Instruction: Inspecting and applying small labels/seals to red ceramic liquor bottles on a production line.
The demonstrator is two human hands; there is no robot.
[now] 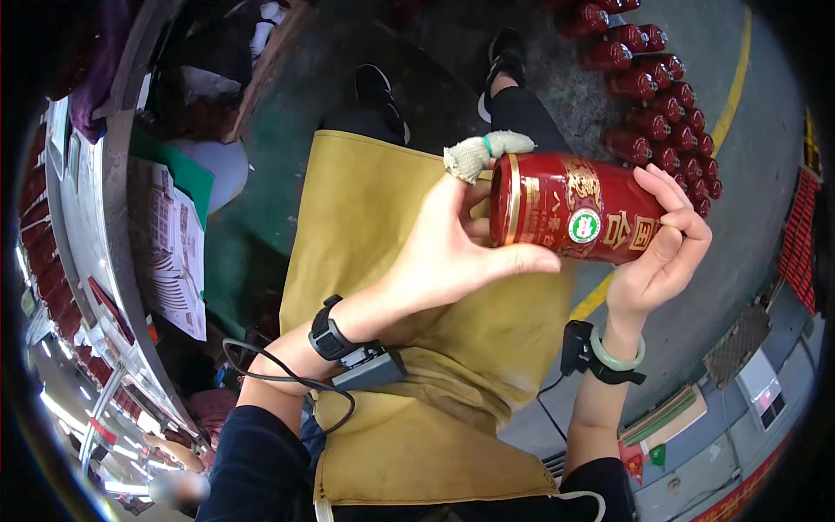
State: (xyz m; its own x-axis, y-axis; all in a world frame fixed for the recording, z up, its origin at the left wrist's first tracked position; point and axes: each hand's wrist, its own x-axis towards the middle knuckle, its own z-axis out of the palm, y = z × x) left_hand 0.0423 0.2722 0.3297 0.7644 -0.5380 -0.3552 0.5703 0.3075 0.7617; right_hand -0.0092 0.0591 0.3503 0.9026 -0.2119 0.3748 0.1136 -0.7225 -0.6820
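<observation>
Both my hands hold one red cylindrical bottle [574,209] with gold patterns and a round green-and-white sticker, lying sideways above my lap. My left hand [444,248] grips its gold-rimmed end, thumb under it; the index finger wears a white cloth wrap with a green band. My right hand [661,244] cups the other end from the right, fingers curled over the top. A mustard-yellow apron [374,261] covers my lap beneath the bottle.
Several matching dark red bottles [661,96] stand in rows on the grey floor at the upper right, beside a yellow floor line [739,70]. A long workbench [96,244] with papers and red items curves along the left. Black wrist devices with a cable sit on both forearms.
</observation>
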